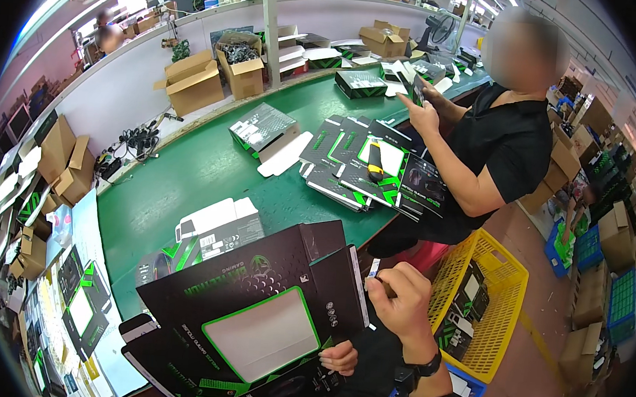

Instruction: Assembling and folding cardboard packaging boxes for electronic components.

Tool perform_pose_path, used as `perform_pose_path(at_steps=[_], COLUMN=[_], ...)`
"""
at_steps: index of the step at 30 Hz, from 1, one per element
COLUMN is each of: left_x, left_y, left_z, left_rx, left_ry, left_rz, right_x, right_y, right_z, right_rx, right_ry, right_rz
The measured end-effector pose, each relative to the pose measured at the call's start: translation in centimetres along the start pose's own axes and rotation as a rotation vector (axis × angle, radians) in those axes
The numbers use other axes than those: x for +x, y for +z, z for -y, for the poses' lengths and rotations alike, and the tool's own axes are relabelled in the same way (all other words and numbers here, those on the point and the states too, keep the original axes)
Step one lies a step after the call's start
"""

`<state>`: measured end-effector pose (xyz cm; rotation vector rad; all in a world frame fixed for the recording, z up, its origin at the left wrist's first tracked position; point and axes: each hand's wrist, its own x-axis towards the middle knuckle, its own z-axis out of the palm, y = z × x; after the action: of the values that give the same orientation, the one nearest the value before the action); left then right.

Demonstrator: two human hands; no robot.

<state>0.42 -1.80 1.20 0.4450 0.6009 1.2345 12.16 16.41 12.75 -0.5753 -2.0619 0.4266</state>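
Note:
My left hand (338,357) is closed on the right edge of a black-and-green flattened cardboard box (176,329) with a clear window panel, tilted up in front of me. Most of that hand and its forearm are hidden behind the cardboard. Beside the box's upper right edge, my right hand (403,304) pinches a small white-and-blue strip (374,267), possibly a sticker. A dark watch (418,370) is on that wrist. Just beyond the held box lies another printed box (220,228) with white flaps, on the green table (156,194).
A yellow-and-black tool handle (375,163) rests on stacked flat boxes (329,151). At the right a co-worker in black (510,138) holds a dark object. A yellow crate (496,336) with boxes stands right of me. Brown cartons (193,86) line the back edge.

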Motion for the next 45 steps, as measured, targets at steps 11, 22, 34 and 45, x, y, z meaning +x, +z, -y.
perform_pose_path(at_steps=[11,22,34,45], left_x=[0.8,1.4,2.0,-3.5], left_y=[0.4,0.7,-5.9,1.5], left_z=[0.4,0.9,-5.3,-15.2], left_rx=[-0.009,-0.034,-0.054,0.484], left_ry=[-0.031,-0.025,0.290,0.403], left_rz=[0.070,0.106,-0.012,-0.674], right_x=[-0.2,-1.1,-8.0,-2.3], right_y=[-0.6,-1.0,6.4,-4.2], right_z=[-2.3,-0.8,-6.0,-3.1], right_rx=[0.104,-0.171,-0.515,0.185], right_ry=[-0.107,-0.353,0.333,0.591], right_rz=[0.119,0.096,0.611,-0.345])
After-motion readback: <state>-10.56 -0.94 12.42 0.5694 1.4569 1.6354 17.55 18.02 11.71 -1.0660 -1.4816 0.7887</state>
